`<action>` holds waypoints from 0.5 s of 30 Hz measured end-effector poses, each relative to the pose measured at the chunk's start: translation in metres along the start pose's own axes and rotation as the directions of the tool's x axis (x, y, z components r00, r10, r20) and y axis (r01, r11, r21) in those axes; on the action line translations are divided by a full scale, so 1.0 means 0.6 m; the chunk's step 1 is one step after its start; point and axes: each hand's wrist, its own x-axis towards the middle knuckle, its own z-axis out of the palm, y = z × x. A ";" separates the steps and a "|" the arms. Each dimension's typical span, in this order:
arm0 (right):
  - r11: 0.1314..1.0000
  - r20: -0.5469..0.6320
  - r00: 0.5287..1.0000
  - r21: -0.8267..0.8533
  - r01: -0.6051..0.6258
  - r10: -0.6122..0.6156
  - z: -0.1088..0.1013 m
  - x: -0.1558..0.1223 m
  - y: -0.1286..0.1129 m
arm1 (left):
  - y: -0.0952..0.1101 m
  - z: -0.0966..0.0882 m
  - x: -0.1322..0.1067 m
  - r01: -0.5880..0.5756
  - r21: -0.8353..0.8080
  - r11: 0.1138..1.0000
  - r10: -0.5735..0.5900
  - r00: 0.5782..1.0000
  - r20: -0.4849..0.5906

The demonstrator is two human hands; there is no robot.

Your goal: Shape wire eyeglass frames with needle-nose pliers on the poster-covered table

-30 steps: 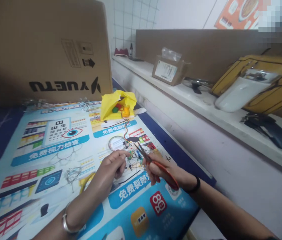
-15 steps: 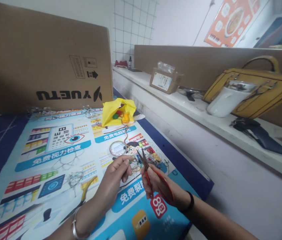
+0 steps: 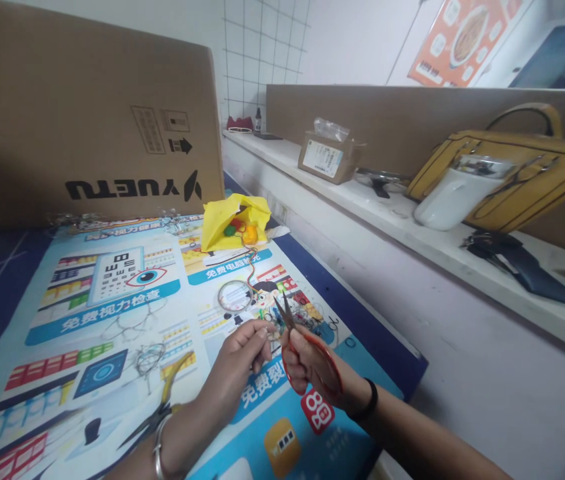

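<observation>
My right hand (image 3: 312,370) grips small red-handled scissors (image 3: 296,333), blades pointing up and away and slightly parted. My left hand (image 3: 239,357) pinches a thin thread or wire at its fingertips, right beside the blades; the thing it holds is too fine to name surely. Both hands hover over a printed poster (image 3: 112,313) that covers the table. Beyond the fingertips lie small coloured beads (image 3: 307,310) and a wire ring (image 3: 235,295). A yellow bag (image 3: 235,220) with coloured balls sits further back.
A large cardboard box (image 3: 87,120) stands behind the poster. Yellow-handled pliers (image 3: 169,387) and wire tangles (image 3: 149,357) lie left of my left arm. On the right ledge (image 3: 402,227) are a small parcel (image 3: 329,157), a white jug (image 3: 449,197) and a yellow handbag (image 3: 522,167).
Both hands have drawn nearer to me and closer together. The scissors tilted from pointing left to more upright. The view shifted a little.
</observation>
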 end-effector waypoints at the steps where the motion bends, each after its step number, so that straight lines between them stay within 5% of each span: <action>1: 1.000 0.002 1.000 0.007 -0.009 0.009 -0.001 0.001 0.001 | -0.001 0.000 0.000 0.001 0.006 1.000 -0.001 1.000 -0.001; 11: 0.996 -0.011 1.000 0.085 -0.011 0.012 0.005 0.008 0.017 | -0.010 0.000 0.003 0.009 0.057 0.998 -0.009 1.000 -0.006; 15: 0.996 -0.044 0.998 -0.078 0.047 -0.051 0.000 0.010 0.023 | -0.013 -0.005 0.007 -0.009 0.040 0.999 0.010 1.000 -0.019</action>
